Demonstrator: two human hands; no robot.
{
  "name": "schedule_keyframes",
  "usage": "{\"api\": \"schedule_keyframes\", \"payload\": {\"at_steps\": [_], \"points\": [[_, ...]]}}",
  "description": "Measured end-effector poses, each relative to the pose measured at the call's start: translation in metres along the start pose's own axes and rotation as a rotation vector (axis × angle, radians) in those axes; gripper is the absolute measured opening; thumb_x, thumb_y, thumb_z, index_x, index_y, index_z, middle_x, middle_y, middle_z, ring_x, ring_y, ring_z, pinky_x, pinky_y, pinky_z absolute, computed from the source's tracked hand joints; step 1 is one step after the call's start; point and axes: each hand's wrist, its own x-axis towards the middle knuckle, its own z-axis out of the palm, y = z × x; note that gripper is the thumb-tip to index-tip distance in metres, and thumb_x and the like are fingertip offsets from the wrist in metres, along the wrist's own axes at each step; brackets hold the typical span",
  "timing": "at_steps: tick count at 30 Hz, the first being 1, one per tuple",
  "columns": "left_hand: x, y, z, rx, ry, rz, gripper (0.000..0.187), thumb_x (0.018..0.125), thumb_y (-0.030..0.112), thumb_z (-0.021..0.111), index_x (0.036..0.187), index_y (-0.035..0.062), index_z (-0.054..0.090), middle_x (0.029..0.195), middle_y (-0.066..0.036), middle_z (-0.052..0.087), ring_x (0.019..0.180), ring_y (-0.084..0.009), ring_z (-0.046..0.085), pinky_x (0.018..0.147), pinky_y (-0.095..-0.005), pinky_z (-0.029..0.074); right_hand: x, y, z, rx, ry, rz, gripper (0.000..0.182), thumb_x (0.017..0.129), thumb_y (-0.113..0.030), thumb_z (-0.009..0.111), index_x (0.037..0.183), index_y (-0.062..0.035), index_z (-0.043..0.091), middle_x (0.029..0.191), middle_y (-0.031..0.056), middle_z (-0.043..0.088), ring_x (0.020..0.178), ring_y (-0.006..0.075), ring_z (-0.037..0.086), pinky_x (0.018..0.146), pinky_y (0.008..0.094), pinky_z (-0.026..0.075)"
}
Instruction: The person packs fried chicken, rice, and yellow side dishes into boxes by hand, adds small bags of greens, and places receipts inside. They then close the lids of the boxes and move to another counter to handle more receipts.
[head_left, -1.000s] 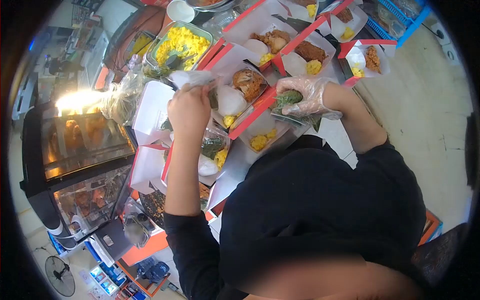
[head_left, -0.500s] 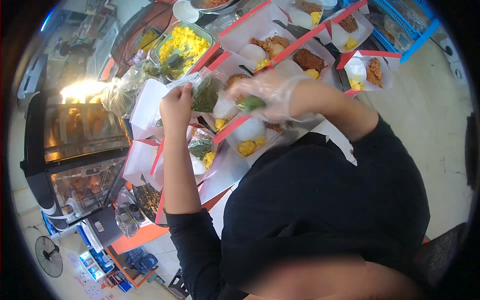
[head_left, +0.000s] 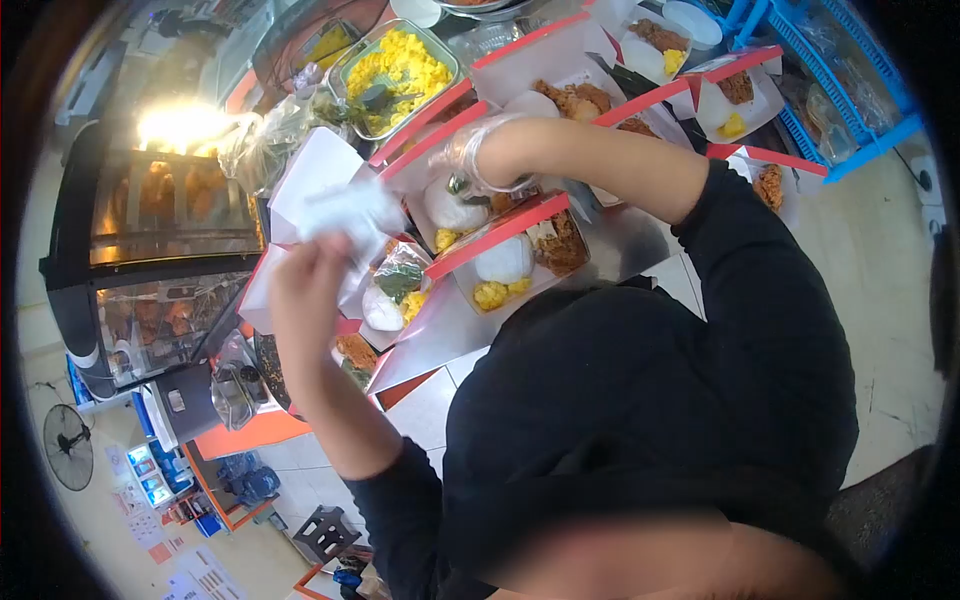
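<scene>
The blurred left hand [head_left: 305,265], now raised, pinches a plastic bag [head_left: 350,212]; the gloved right hand [head_left: 478,158] has reached the meal box [head_left: 450,205], its grip unclear.

Open meal boxes [head_left: 505,262] crowd the counter [head_left: 640,240] edge to edge, their raised red-edged lids standing as walls between them. At twelve o'clock a tray of yellow food [head_left: 398,72] and a bunched plastic bag [head_left: 262,140] block the far side. At nine o'clock the glass warming cabinet [head_left: 160,250] closes off the left. The right hand [head_left: 480,160] reaches across the middle boxes, barring passage there. Bare counter shows only at three o'clock, beside the blue crate [head_left: 850,90].
</scene>
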Motion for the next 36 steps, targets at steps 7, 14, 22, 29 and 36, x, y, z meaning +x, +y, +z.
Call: {"api": "schedule_keyframes", "payload": {"at_steps": [7, 14, 22, 29, 36], "points": [[-0.037, -0.024, 0.103, 0.435, -0.49, 0.079, 0.028, 0.077, 0.028, 0.059, 0.075, 0.0002, 0.061, 0.067, -0.02, 0.058, 0.058, -0.0308, 0.057, 0.055, -0.0376, 0.045, 0.002, 0.006, -0.055, 0.321, 0.156, 0.019, 0.032, 0.075, -0.024, 0.06, 0.103, -0.0103, 0.053, 0.086, 0.0116, 0.059, 0.08, 0.0244, 0.058, 0.068, 0.0359, 0.045], [-0.026, -0.015, 0.126, 0.569, -0.047, 0.174, 0.034, 0.07, 0.034, 0.066, 0.082, 0.0019, 0.062, 0.07, -0.017, 0.06, 0.068, -0.0317, 0.059, 0.063, -0.0387, 0.046, 0.056, 0.022, -0.046, 0.231, -0.022, 0.199, 0.037, 0.077, -0.034, 0.057, 0.102, -0.0071, 0.054, 0.08, 0.0102, 0.061, 0.066, 0.0194, 0.056, 0.062, 0.0337, 0.046], [0.032, 0.013, 0.015, 0.647, 0.161, 0.123, 0.023, 0.078, 0.023, 0.055, 0.073, 0.0026, 0.064, 0.069, -0.016, 0.061, 0.067, -0.0308, 0.059, 0.061, -0.0388, 0.046, 0.073, 0.06, -0.004, 0.905, -0.249, 0.229, 0.024, 0.071, -0.022, 0.058, 0.088, -0.005, 0.059, 0.081, 0.0072, 0.06, 0.069, 0.0187, 0.055, 0.062, 0.0345, 0.045], [0.145, -0.02, 0.07, 0.748, -0.217, -0.129, 0.03, 0.076, 0.031, 0.054, 0.082, 0.0041, 0.065, 0.082, -0.017, 0.062, 0.078, -0.0319, 0.06, 0.07, -0.0388, 0.046, 0.123, 0.064, -0.02, 1.072, -0.002, 0.209, 0.019, 0.07, -0.014, 0.057, 0.087, -0.0055, 0.06, 0.078, 0.0078, 0.058, 0.07, 0.0181, 0.051, 0.062, 0.0328, 0.04], [0.176, -0.066, 0.086, 0.196, -0.209, -0.067, 0.037, 0.072, 0.032, 0.06, 0.085, -0.0022, 0.063, 0.08, -0.02, 0.062, 0.077, -0.0324, 0.061, 0.068, -0.037, 0.047, 0.133, 0.078, -0.021, 1.076, 0.091, 0.321, 0.034, 0.076, -0.027, 0.06, 0.105, -0.0097, 0.057, 0.101, 0.0072, 0.057, 0.086, 0.0186, 0.052, 0.076, 0.0346, 0.04]]}}
